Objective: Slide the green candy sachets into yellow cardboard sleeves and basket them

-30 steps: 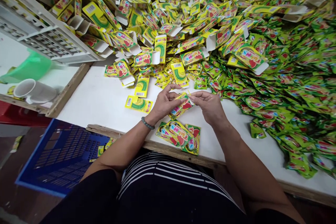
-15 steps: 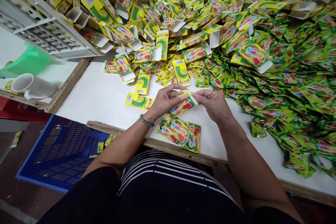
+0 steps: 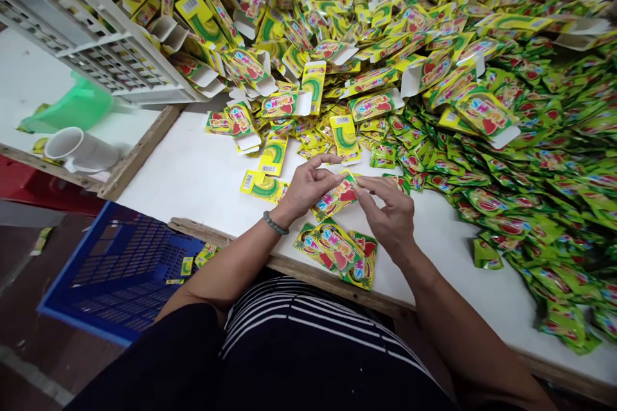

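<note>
My left hand (image 3: 311, 189), a beaded bracelet on its wrist, grips a small yellow and green carton (image 3: 336, 199) with a watermelon picture. The thumb lies along the carton's upper edge. My right hand (image 3: 389, 210) pinches the carton's right end with thumb and fingers, at the end flap. Below the hands, near the table's front edge, several flat cartons (image 3: 340, 250) overlap one another. A yellow carton (image 3: 264, 186) lies just left of my left hand. Behind my right fingers a green sachet (image 3: 399, 183) is partly hidden.
A large heap of open cartons (image 3: 289, 32) covers the back of the white table (image 3: 202, 173). Green sachets (image 3: 511, 186) pile up on the right. At left stand a white crate (image 3: 110, 32), a white mug (image 3: 80, 149) and a blue basket (image 3: 96, 270) below table height.
The view has shifted slightly, so the scene sits further right. My right fingers have closed in over the carton's end, where the pale flap showed more before. My left hand keeps its grip.
</note>
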`<state>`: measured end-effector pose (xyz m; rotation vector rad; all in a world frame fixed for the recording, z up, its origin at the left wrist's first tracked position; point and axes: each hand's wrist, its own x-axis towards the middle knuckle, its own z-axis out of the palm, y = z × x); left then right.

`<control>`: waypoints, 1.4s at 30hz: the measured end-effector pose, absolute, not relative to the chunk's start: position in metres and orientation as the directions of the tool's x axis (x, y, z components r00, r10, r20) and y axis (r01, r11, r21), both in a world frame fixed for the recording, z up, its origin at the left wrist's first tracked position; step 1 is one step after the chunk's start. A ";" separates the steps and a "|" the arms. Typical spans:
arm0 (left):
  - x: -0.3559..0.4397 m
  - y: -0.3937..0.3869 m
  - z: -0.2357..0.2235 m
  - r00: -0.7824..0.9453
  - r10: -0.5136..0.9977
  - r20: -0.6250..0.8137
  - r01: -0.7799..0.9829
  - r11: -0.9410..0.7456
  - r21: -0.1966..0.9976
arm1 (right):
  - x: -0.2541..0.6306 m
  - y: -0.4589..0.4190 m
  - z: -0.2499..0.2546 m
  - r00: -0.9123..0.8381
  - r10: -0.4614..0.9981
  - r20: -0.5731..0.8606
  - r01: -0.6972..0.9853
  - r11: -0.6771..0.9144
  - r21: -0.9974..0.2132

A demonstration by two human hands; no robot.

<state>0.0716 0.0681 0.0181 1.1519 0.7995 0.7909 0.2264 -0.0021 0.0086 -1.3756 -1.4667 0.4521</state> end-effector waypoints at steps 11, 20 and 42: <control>0.037 0.058 0.041 0.739 0.658 -0.146 0.385 -0.235 0.892 | 0.253 0.006 -0.005 0.252 0.940 0.231 0.438 0.102 -0.893; -0.042 0.080 0.046 0.674 0.692 -0.260 0.721 -0.692 0.028 | 0.250 0.022 -0.032 -0.175 0.967 0.185 0.863 0.241 -0.445; 0.096 0.106 -0.002 0.599 0.776 -0.196 0.336 -0.022 0.941 | 0.338 0.020 -0.026 0.188 0.971 0.147 0.854 -0.088 -0.512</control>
